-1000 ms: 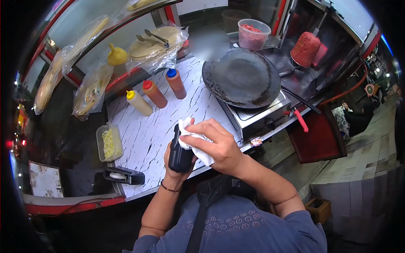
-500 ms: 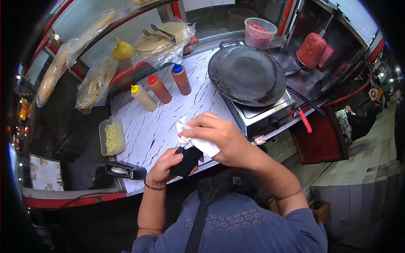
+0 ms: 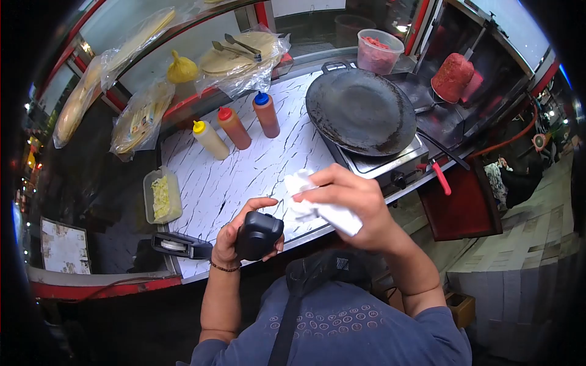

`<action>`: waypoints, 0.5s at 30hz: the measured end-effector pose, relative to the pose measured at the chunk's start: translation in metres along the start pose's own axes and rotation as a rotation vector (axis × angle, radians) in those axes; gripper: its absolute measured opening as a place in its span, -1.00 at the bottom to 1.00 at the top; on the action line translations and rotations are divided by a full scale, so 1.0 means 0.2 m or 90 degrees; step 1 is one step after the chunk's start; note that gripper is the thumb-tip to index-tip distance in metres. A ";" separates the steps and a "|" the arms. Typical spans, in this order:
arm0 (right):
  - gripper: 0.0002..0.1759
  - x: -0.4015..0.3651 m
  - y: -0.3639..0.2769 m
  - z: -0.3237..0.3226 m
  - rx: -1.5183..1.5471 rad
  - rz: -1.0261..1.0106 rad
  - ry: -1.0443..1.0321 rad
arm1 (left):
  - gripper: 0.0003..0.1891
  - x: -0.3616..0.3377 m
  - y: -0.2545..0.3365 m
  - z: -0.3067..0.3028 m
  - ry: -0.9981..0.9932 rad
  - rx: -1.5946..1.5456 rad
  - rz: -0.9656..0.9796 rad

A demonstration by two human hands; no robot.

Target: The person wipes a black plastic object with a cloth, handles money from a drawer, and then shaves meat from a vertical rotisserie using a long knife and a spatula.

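My left hand, with a beaded bracelet at its wrist, is closed around a black rounded plastic object; its exact kind I cannot tell. The index finger reaches over the object's top, and the other fingertips show along its right side. To the right, my right hand pinches a crumpled white tissue, which hangs out on both sides of the fingers. A gap separates the tissue from the black object. Both hands are over the front edge of the marble-patterned counter.
Yellow-capped, red-capped and blue-capped squeeze bottles stand mid-counter. A griddle pan sits on the stove. At left are a shredded-cabbage container and a tape dispenser. Tongs lie on wrapped flatbreads.
My right hand has drawn the tissue right, off the black object. My left hand has turned the object, showing its smooth face, and its index finger has stretched out.
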State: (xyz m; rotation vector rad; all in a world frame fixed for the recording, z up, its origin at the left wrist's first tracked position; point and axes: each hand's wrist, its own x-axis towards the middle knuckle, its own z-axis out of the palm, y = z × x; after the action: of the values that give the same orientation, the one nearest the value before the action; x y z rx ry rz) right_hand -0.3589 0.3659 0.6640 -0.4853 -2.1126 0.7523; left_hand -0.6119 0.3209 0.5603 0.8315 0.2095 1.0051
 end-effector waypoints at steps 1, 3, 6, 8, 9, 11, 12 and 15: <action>-0.61 0.02 -0.02 0.03 -0.021 -0.043 0.035 | 0.06 -0.01 0.00 0.00 -0.001 0.001 -0.001; -0.55 0.06 -0.06 0.07 -0.054 -0.098 -0.051 | 0.10 -0.02 -0.01 0.01 0.098 0.157 0.003; -0.56 0.10 -0.07 0.09 -0.074 -0.112 -0.086 | -0.02 -0.03 0.03 -0.03 0.034 0.197 -0.032; -0.59 0.12 -0.07 0.09 -0.071 -0.130 -0.169 | -0.20 -0.04 0.02 -0.04 0.030 0.316 -0.035; -0.59 0.12 -0.07 0.11 -0.068 -0.129 -0.171 | -0.30 -0.05 0.00 -0.06 0.020 0.395 -0.034; -0.58 0.11 -0.06 0.15 -0.119 -0.176 -0.186 | -0.25 -0.04 -0.05 -0.12 0.041 0.305 0.019; -0.61 0.11 -0.02 0.13 -0.089 -0.191 -0.120 | -0.23 -0.03 -0.05 -0.10 0.048 0.192 0.017; -0.58 0.09 0.02 -0.03 -0.138 -0.085 -0.021 | -0.22 0.05 -0.02 -0.04 -0.057 -0.175 0.165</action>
State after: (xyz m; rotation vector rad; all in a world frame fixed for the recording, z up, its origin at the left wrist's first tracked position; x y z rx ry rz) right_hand -0.3633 0.3805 0.6752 -0.4434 -2.2449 0.4606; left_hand -0.6078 0.3314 0.5532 0.6593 -0.1150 1.2041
